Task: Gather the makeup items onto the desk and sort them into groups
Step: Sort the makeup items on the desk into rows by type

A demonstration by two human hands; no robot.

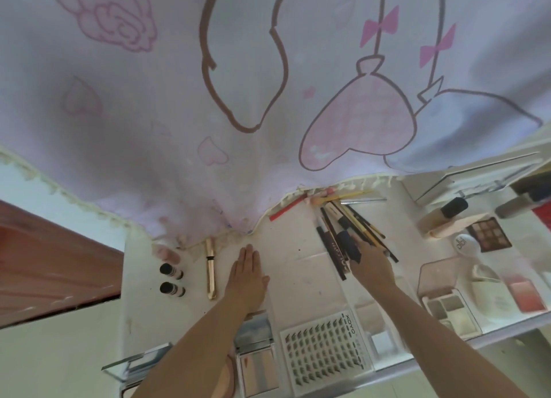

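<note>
Head view: right hand (369, 263) grips brushes (357, 227), left hand (247, 275) flat.

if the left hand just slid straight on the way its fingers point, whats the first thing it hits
Probably the fringed edge of the pink curtain, just beyond the fingertips of the left hand, which lies flat on the desk. The gold tube lies off to its side, seemingly out of that line.

A pale cloth (179, 114) printed with pink hearts, bows and brown outlines hangs behind a white desk (298, 266), its fringed hem touching the far edge. A reddish-brown wooden panel (44, 263) stands left. Soft daylight fills the room.
</note>
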